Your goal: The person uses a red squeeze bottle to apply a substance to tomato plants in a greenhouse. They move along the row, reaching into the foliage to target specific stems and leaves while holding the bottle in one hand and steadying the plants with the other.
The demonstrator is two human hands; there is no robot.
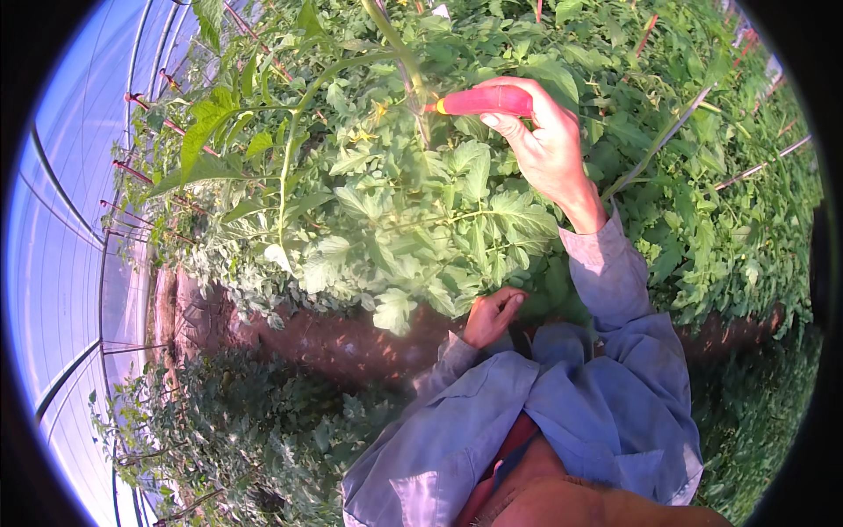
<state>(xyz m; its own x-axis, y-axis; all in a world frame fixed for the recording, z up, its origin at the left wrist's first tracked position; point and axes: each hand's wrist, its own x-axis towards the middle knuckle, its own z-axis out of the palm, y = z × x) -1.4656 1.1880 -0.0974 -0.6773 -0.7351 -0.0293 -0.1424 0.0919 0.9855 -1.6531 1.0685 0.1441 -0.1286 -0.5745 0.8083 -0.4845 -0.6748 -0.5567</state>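
Observation:
My right hand (pixel 543 138) holds a red squeeze bottle (pixel 490 101) sideways, its yellow collar and narrow tip pointing left. That tip is at or just beside the thick green stem (pixel 405 56) of a tomato plant, where a thin stake runs along it; contact cannot be told. Small yellow flowers (pixel 362 136) hang just left of the tip. Lower down, near my waist, my left hand (pixel 492 318) is beside the lower tomato leaves (pixel 395 309) with its fingers curled. Its palm is hidden, and nothing shows in it.
Dense tomato foliage (pixel 711 250) spreads ahead and right, with several thin stakes among it. A slanted stake (pixel 678 125) rises beyond my right wrist. Brown soil (pixel 355 342) separates this row from another plant row (pixel 263 421). Plastic greenhouse sheeting (pixel 72 197) on metal hoops curves along the left.

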